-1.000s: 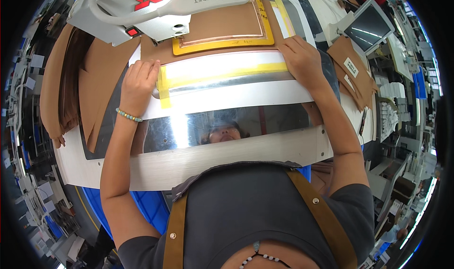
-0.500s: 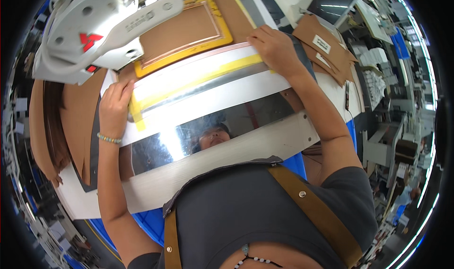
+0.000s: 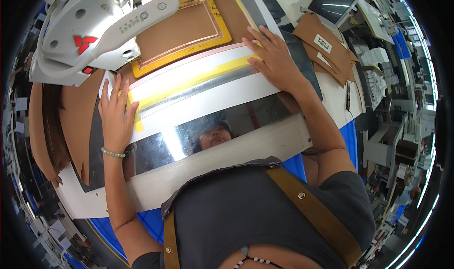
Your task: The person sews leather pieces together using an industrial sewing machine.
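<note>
My left hand [image 3: 117,112] rests on the left end of a white sheet [image 3: 198,100], fingers stretched out. My right hand [image 3: 275,61] lies spread over the sheet's right end, fingertips at its far edge. Yellow tape [image 3: 189,88] and a grey strip [image 3: 213,82] run across the sheet between the hands. Just beyond it lies a yellow frame [image 3: 226,32] around a brown panel [image 3: 182,32] with a thin pale border. Neither hand holds anything that shows.
A white sewing machine head [image 3: 78,37] stands at the far left. Brown sheets [image 3: 75,127] lie left of my left hand, and brown pieces with labels [image 3: 321,51] lie at the right. A shiny metal plate [image 3: 213,136] is nearer me. A screen [image 3: 333,4] stands far right.
Both hands have gone from closed on the sheet's ends to fingers stretched out over it. My left hand has shifted slightly nearer me; the sheet has hardly moved.
</note>
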Demonstrator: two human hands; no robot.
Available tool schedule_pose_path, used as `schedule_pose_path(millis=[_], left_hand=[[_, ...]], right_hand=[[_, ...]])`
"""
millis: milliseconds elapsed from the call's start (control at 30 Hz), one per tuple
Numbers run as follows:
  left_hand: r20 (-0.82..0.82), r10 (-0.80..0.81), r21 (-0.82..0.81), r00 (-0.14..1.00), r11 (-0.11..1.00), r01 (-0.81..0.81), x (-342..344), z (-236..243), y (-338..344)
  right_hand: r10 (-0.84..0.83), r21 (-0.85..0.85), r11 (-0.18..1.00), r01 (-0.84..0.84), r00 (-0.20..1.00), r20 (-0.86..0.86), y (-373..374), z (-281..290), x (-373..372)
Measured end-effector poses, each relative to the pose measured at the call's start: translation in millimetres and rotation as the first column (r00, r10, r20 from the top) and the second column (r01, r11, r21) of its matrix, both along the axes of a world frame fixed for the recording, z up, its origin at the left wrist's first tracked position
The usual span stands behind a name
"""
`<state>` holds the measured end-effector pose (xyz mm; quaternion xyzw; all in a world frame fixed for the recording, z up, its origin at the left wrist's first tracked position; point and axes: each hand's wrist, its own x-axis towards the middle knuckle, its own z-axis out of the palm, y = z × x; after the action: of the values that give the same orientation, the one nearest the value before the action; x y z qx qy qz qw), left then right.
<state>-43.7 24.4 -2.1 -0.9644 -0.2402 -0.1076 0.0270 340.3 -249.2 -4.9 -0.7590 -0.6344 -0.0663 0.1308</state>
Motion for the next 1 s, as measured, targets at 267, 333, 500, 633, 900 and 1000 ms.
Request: schedule_pose_path(millis=[267,333,500,633,900,1000], left_hand=[[0.217,0.084,0.015,0.973,0.996,-0.09,-8.3,-8.2,5.6],[0.202,0.086,0.02,0.976,0.996,-0.092,-6.5,-3.9,2.2],[0.096,0.078,0.036,0.992,0.996,-0.081,-8.9,-5.0,2.5],[0.12,0.052,0.004,0.991,0.999,-0.052,-7.6,-4.1,4.1],[0.099,0.084,-0.057,0.992,0.995,-0.079,-6.4,-5.1,1.8],[0.103,0.053,-0.046,0.993,0.998,-0.048,-9.1,-7.3,5.1]], right_hand=[[-0.02,0.035,0.999,0.021,0.999,-0.029,0.1,-1.9,0.8],[-0.053,-0.028,0.998,0.054,0.998,0.032,-1.2,-4.1,1.6],[-0.05,-0.039,0.998,0.052,0.998,0.044,3.4,-3.6,-1.2],[-0.038,-0.013,0.999,0.038,0.999,0.039,4.1,-1.7,-1.9],[-0.029,0.024,0.999,0.029,1.0,0.004,3.3,-3.9,0.6],[-0.035,0.032,0.999,0.035,0.999,-0.006,1.6,-4.6,0.2]])
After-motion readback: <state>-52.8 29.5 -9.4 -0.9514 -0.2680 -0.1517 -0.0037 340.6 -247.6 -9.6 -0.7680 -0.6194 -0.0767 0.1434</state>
